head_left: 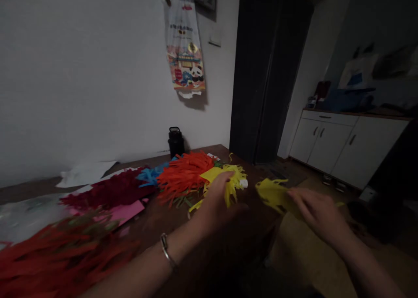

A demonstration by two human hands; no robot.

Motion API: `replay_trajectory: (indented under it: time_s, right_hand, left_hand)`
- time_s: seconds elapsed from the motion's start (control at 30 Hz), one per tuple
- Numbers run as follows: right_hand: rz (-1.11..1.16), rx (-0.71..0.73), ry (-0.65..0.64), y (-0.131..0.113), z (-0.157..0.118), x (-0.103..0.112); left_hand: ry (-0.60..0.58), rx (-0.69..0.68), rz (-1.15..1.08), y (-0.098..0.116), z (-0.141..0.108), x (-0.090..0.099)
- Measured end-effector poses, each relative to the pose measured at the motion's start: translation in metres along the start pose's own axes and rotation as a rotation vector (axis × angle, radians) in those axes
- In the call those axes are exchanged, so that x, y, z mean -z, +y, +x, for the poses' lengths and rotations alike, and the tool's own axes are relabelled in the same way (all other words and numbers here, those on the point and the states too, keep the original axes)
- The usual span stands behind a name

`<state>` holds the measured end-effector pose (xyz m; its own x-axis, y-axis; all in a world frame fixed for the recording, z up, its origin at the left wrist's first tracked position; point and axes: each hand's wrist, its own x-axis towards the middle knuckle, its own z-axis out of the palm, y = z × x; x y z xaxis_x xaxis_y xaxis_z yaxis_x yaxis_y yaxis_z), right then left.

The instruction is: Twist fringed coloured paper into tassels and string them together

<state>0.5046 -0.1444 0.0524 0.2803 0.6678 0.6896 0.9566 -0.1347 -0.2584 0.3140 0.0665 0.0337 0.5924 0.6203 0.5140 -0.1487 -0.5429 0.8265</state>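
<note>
My right hand (318,208) pinches a yellow fringed piece (272,193), paper or thin cloth, and holds it past the table's right edge. My left hand (215,204), with a metal bracelet on its wrist, is over the table with thumb and fingers apart. Just beyond it lies a pile of yellow fringed strips (237,180); whether the hand touches them I cannot tell. An orange-red fringed bunch (187,171) is left of the yellow pile, with blue strips (150,176) beside it. The hands are slightly blurred.
A dark red fringed bunch (114,189), a pink sheet (129,211) and a large red fringed heap (65,259) cover the table's left side. A black bottle (176,142) stands by the wall. Past the right edge are the floor and a white cabinet (329,143).
</note>
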Motion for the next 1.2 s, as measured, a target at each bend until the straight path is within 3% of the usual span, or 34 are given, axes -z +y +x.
replay_trajectory:
  time_s: [0.07,0.13,0.27,0.37,0.5,0.63,0.8,0.87,0.93,1.0,1.1,1.2]
  right_hand:
    - [0.013,0.201,-0.189,-0.041,0.004,-0.003]
    - [0.008,0.335,-0.319,-0.076,0.01,-0.004]
    - [0.124,0.395,-0.405,-0.123,0.023,-0.004]
    - [0.346,0.335,-0.491,-0.144,0.033,-0.007]
    - [0.607,0.207,-0.598,-0.166,0.039,-0.032]
    - [0.703,0.157,-0.694,-0.181,0.031,-0.071]
    - [0.679,0.212,-0.692,-0.187,0.028,-0.099]
    - [0.652,0.244,-0.614,-0.187,0.032,-0.096]
    - [0.641,0.275,-0.517,-0.187,0.035,-0.088]
    - [0.579,0.425,-0.362,-0.191,0.03,-0.08]
    - [0.425,0.832,-0.079,-0.204,0.004,-0.085]
    - [0.438,0.987,-0.038,-0.223,-0.032,-0.118]
  left_hand:
    - [-0.152,-0.108,0.012,0.029,-0.022,-0.002]
    - [-0.305,-0.123,0.009,0.049,-0.037,0.005]
    - [-0.49,0.185,-0.129,0.06,-0.063,0.04]
    - [-0.56,0.442,-0.432,0.053,-0.095,0.066]
    - [-0.569,0.734,-0.764,0.049,-0.149,0.087]
    - [-0.414,0.819,-0.84,0.052,-0.193,0.109]
    - [-0.269,0.858,-0.451,0.048,-0.217,0.16]
    - [-0.208,0.771,-0.185,0.049,-0.213,0.184]
    - [-0.151,0.582,0.131,0.056,-0.205,0.209]
    - [-0.127,0.378,0.422,0.064,-0.197,0.233]
    - [-0.152,0.235,0.704,0.071,-0.199,0.265]
    - [-0.167,0.213,0.916,0.065,-0.22,0.285]
